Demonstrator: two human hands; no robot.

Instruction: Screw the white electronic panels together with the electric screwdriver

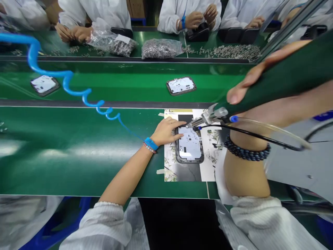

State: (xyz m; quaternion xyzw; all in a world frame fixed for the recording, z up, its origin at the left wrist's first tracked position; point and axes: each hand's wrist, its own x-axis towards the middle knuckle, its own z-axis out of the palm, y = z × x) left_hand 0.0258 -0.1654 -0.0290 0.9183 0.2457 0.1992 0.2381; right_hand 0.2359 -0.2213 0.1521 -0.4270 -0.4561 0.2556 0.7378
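A dark-framed panel with a white inner plate (191, 143) lies flat on a printed sheet (170, 165) on the green bench. At its upper left corner rests my left hand (166, 130), thumb and index finger stretched apart and touching its edge and face; the other fingers are partly hidden. My right hand (240, 88) is wrapped round a thick green power screwdriver (283, 74) with a metal nose and thin hoses. The tool tilts down to the left, its tip at the panel's upper edge near my left fingertips. Whether the tip touches a screw I cannot tell.
A blue coiled cord (88, 100) runs to my left wristband. Beyond the bench, a green conveyor strip (117, 83) carries two similar panels (181, 85). Across it, co-workers' hands (194, 20) work near bags of small metal parts (161, 48). A grey machine box (301, 166) stands right.
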